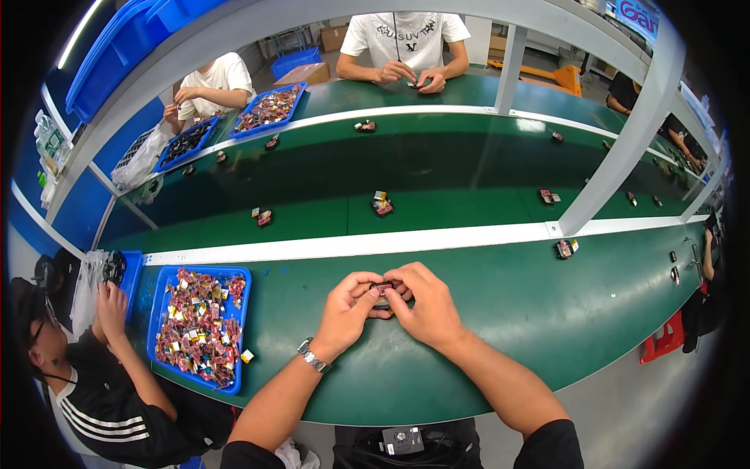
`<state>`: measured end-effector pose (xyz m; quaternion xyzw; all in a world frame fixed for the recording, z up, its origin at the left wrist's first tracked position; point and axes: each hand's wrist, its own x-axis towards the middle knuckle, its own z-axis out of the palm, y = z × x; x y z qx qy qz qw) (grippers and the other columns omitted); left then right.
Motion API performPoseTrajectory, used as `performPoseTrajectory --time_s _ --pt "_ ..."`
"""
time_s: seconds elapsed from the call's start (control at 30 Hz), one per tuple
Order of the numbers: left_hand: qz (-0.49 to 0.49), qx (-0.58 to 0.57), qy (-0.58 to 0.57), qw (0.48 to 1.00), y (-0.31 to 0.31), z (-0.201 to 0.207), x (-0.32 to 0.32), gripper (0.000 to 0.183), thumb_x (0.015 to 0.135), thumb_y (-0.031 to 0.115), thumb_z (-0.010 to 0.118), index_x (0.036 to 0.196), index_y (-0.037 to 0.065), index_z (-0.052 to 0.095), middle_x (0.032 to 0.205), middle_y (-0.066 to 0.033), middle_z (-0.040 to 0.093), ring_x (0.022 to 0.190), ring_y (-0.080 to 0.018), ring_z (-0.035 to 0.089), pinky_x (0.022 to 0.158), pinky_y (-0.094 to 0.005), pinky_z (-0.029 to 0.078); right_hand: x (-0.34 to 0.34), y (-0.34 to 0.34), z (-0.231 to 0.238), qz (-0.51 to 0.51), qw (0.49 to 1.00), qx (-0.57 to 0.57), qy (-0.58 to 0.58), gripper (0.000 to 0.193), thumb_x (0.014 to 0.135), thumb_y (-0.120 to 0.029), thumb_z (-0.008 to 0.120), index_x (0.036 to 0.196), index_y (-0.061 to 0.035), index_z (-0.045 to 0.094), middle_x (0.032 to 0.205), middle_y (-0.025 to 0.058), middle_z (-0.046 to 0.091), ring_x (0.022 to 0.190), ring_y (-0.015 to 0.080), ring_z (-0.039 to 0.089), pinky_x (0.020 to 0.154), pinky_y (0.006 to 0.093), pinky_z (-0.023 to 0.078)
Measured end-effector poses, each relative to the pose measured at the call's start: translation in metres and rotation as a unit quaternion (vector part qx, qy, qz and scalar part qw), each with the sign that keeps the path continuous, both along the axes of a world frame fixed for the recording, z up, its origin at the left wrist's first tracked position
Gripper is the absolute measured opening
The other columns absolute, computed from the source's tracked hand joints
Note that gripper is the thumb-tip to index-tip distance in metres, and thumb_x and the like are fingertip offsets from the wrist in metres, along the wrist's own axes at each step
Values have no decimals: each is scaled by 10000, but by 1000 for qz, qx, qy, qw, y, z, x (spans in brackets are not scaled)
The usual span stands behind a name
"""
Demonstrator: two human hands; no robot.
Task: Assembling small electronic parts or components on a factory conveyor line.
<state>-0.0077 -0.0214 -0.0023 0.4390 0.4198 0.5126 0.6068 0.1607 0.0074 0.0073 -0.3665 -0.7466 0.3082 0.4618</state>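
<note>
Both hands are closed around a small black plastic casing with a red circuit board (382, 289), just above the green worktable. My left hand (348, 307), below a metal watch, grips its left side with the thumb on top. On the other side, my right hand (428, 306) presses its thumb against the board. The fingers hide much of the casing's edges and underside. To the left of my forearm stands a blue tray (248, 301) heaped with small red circuit boards bearing yellow and white parts. One loose white-and-yellow piece (248, 356) lies beside the tray.
A green conveyor belt (312, 223) beyond a white rail (344, 248) carries several similar casings. Another such casing (566, 248) lies at right, near a grey post (617, 148). At left a co-worker (101, 406) sits close. More people work across the belt, beside blue trays (269, 109).
</note>
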Motion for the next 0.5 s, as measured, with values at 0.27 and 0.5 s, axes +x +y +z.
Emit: performPoseTrajectory --time_s 0.27,0.5 --pt "14 19 37 999 -2 -4 0 185 997 28 489 1174 -18 521 1095 -120 637 975 -156 643 749 -289 599 -1 -2 0 8 1000 1 7 208 821 31 689 1023 15 644 952 109 629 711 161 659 635 275 546" --pt "-29 50 27 998 0 -5 -4 275 974 4 517 1247 -9 488 1136 -118 624 999 -146 632 794 -281 575 1 1 0 11 1000 -5 8 242 808 44 687 1042 7 634 958 106 637 712 157 658 635 278 547"
